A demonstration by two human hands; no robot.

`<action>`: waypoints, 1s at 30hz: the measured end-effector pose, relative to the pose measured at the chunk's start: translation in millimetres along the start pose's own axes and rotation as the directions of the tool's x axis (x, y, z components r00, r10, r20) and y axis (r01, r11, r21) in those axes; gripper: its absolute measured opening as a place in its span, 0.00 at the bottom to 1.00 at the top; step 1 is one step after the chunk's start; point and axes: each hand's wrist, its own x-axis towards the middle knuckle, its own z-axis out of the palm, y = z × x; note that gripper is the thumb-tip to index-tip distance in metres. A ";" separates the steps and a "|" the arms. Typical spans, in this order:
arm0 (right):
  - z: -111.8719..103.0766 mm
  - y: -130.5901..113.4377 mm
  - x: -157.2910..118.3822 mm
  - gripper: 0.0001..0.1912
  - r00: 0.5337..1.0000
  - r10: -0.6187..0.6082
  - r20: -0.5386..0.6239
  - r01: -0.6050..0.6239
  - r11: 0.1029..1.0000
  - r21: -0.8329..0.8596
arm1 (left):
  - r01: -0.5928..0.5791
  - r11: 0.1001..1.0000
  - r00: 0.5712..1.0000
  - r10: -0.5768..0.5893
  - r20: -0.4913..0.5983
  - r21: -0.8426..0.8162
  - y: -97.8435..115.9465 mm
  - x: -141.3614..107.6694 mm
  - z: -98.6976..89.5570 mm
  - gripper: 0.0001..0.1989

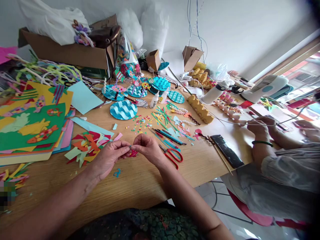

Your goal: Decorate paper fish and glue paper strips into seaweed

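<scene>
My left hand [110, 157] and my right hand [146, 147] meet over the front of the wooden table [140, 181], fingertips pinched together. Between them is a tiny bluish piece, too small to name. A pink-red paper piece [133, 153] shows just behind the fingers; whether it is held cannot be made out. Small blue paper scraps [117, 172] lie below my left hand. Red-handled scissors [174, 156] rest to the right of my right hand, beside several pens [170, 136]. Coloured paper strips [87, 146] are heaped beyond my left hand.
Green and yellow sheets with paper fish [47, 123] cover the left side. Blue wavy discs [123, 110] and glue bottles [154, 100] stand farther back. At the right, a person's hands [260, 128] work near a black case [226, 150] and a white bottle [215, 92].
</scene>
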 end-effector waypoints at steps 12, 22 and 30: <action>-0.6 -20.3 -10.3 0.03 0.987 -0.158 0.004 0.141 0.867 -0.478 | -0.163 0.800 0.979 0.205 -0.008 0.577 3.6 7.1 -4.3 0.10; 0.4 -20.8 -10.9 0.03 0.988 -0.152 0.034 0.144 0.801 -0.581 | -0.175 0.683 0.975 0.221 0.028 0.709 6.8 7.5 -0.7 0.11; 2.4 -20.1 -13.1 0.02 0.997 -0.075 0.023 0.074 0.810 -0.581 | -0.169 0.635 0.979 0.197 0.053 0.754 4.9 7.1 -2.5 0.13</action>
